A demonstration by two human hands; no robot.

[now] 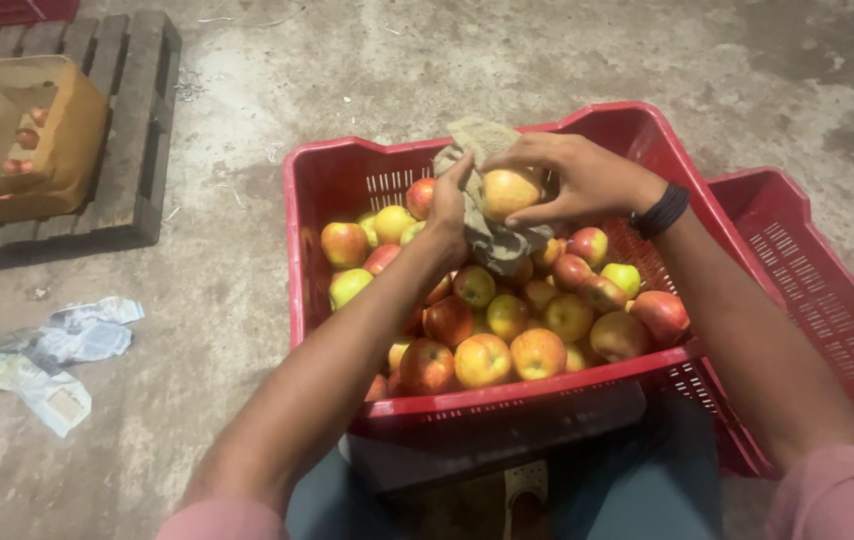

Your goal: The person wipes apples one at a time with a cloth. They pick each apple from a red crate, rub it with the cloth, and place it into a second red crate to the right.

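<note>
Apple (pixel 509 190) within right grip (pixel 572 180)

You've got a yellow-red apple (pixel 509 192) held w/ a crumpled grey-brown cloth (pixel 492 236) wrapped behind and under it, both up above the apple pile in the red crate (pixel 332 180), near its back wall.

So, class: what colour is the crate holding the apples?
Red: the crate shows best in the head view.
</note>
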